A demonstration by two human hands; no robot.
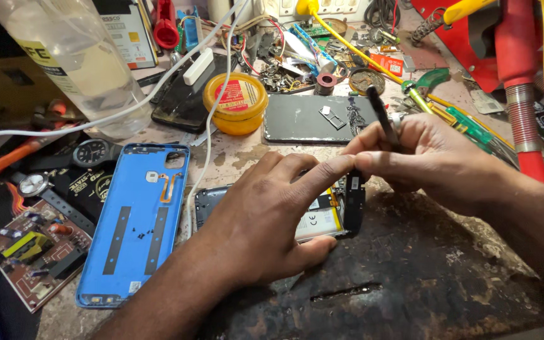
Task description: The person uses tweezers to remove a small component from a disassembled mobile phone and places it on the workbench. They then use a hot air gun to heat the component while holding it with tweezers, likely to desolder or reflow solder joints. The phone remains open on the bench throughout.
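An opened phone (pixel 332 217) lies on the workbench with its battery and inner parts showing. My left hand (pixel 266 217) rests flat on it, the index finger stretched toward the phone's right end. My right hand (pixel 423 157) grips a thin black tool (pixel 382 116) like a pen, its tip pointing down at the phone's right end beside my left fingertip. The phone's blue back cover (pixel 136 220) lies inside-up to the left, with tiny dark screws on it.
A yellow round tin (pixel 235 101) and a dark phone (pixel 319 118) lying flat sit behind. A clear plastic bottle (pixel 77 56) stands back left. Wristwatches (pixel 96 153), a circuit board (pixel 36 255), white cables (pixel 209 126), screwdrivers (pixel 467 123) and loose parts crowd the bench.
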